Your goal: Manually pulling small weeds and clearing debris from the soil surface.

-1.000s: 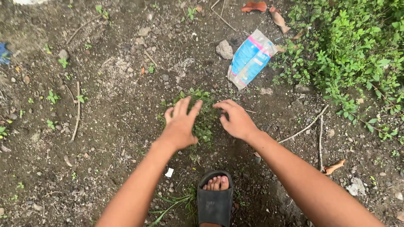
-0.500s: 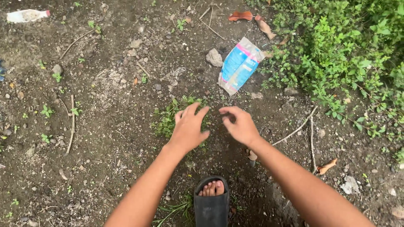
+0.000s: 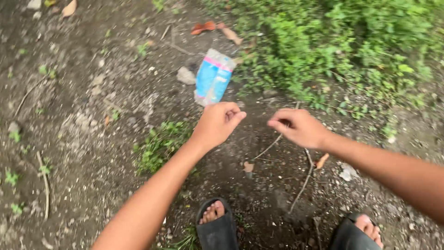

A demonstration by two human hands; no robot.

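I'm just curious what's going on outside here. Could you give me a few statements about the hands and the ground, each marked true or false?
1. The left hand is closed in a loose fist. True.
2. The right hand holds the blue plastic wrapper. False: the wrapper lies on the dirt beyond the hands.
3. A small weed clump grows left of the left forearm. True.
4. Both feet are bare. False: they wear black sandals.

Picture motion-blurred; black sandals (image 3: 217, 231) cut off by bottom edge.
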